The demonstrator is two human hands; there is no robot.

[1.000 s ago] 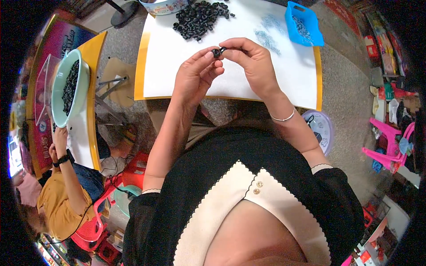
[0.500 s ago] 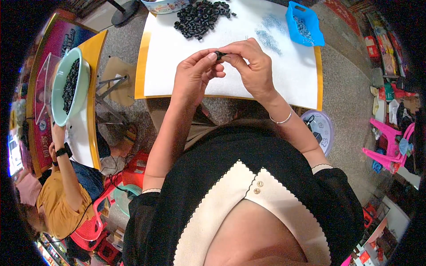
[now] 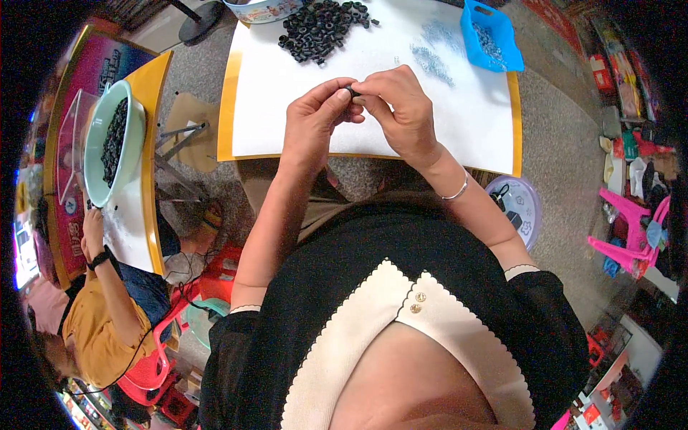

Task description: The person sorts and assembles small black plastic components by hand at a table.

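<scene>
Above the near half of the white-topped table (image 3: 287, 132), my left hand (image 3: 315, 118) pinches a small black ring-like part (image 3: 351, 92) between thumb and fingers. My right hand (image 3: 403, 115) has its thumb and forefinger closed at the right side of that same part. Fingertips cover most of it, so a smaller piece between them cannot be made out. Past my left hand lies a loose pile of similar black parts (image 3: 319, 34). Beyond my right hand, tiny clear bluish pieces (image 3: 432, 64) are scattered over the white surface.
A blue handled basket (image 3: 510, 57) of tiny pieces stands at the far right corner, a round tin (image 3: 264, 11) at the far left. On the left, a co-worker's hand (image 3: 93, 228) is beside a pale green basin (image 3: 92, 154) of black parts. A lilac tub (image 3: 532, 208) sits below right.
My hands stay together, with the black part turned slightly and my right hand shifted a little left. On the left, the co-worker's hand has drawn back from the basin's rim.
</scene>
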